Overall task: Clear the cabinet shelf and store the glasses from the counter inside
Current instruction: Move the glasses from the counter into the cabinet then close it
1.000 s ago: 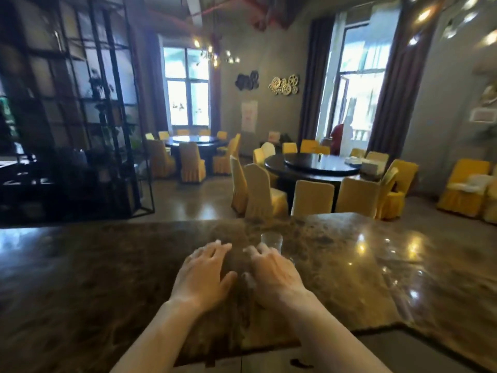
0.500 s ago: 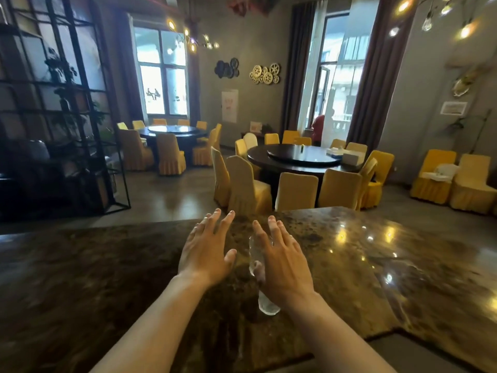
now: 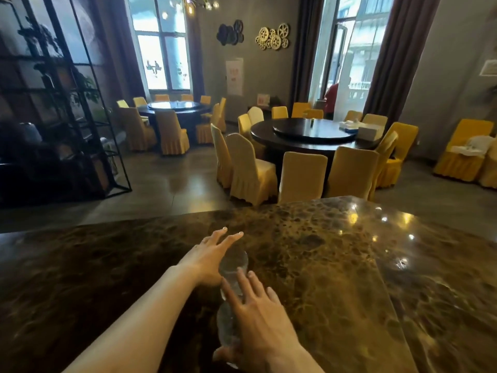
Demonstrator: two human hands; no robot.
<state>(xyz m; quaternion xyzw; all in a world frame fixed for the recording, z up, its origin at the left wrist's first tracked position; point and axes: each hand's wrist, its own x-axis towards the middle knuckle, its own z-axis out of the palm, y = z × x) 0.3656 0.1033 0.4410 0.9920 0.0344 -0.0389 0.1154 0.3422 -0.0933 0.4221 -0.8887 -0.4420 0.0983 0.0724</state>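
A run of clear drinking glasses [image 3: 233, 263] lies tilted over the brown marble counter [image 3: 330, 267], held between my two hands. It looks like a nested stack, though blur hides how many there are. My left hand [image 3: 211, 255] presses its palm against the far end from the left, fingers stretched out. Around the near end [image 3: 228, 329] is my right hand [image 3: 259, 323], fingers over the top and thumb underneath. No cabinet shelf is in view.
The counter's far edge [image 3: 242, 208] drops to a dining room floor. Beyond stand round dark tables [image 3: 304, 133] ringed with yellow-covered chairs [image 3: 250, 170]. A tall black metal rack [image 3: 67, 109] fills the left side. A person stands by the far window [image 3: 332, 99].
The glasses rose off the counter and now sit tilted between my hands. My right hand drew back toward me, the left stayed farther out, and the camera tipped up.
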